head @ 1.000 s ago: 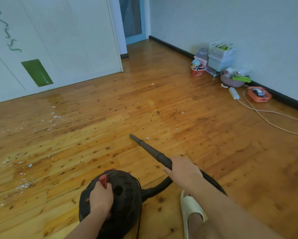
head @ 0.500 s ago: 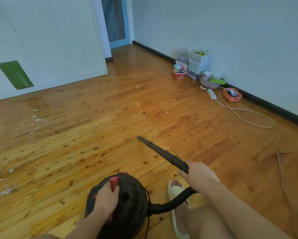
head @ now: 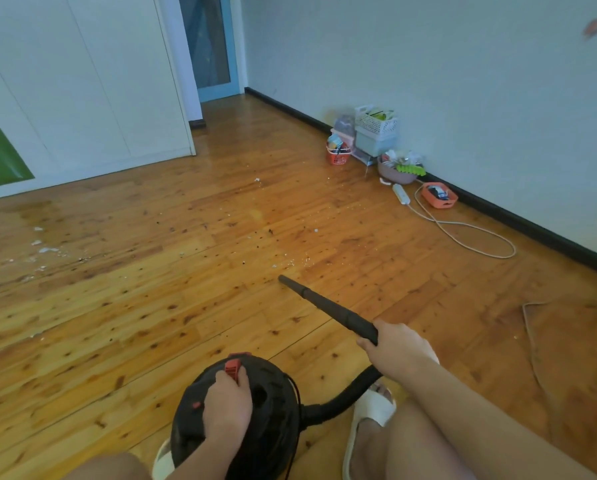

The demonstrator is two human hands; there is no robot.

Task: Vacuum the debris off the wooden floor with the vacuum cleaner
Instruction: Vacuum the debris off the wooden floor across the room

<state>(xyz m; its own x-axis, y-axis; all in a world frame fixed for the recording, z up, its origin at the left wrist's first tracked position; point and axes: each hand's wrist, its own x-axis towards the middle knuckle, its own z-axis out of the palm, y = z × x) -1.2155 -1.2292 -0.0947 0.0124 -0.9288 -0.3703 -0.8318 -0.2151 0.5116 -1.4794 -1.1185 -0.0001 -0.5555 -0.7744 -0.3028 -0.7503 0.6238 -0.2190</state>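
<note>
Vacuum (head: 273, 420) was a round black canister with a red catch (head: 233, 367) on top, sitting low on the wooden floor (head: 144, 317) between the person's legs, at bottom centre of view. Left hand (head: 228, 407) curled over the canister top, fingers wrapped on the handle just beside the red catch. A black hose (head: 342, 394) curved out of the canister's right side and up to a tapered black wand (head: 328, 308). Right hand (head: 397, 349) gripped the wand's thick rear end, fingers closed round it. The wand pointed forward and left, tip low; could not tell if it touched the boards. Debris (head: 290, 261), small dark and white crumbs, lay just beyond the tip, with more white scraps (head: 44, 249) well apart at far left. A white slipper (head: 369, 415) sat under the hose. Against the right wall (head: 463, 81): a red basket (head: 338, 155), a white crate (head: 376, 121) stacked on a box, a bowl (head: 395, 173), a power strip (head: 401, 195) with a looped cord (head: 463, 233), and an orange tray (head: 439, 196). A brown mat (head: 574, 358) lay at right. White cupboard doors (head: 82, 81) with a green patch (head: 1, 155) stood at back left.
</note>
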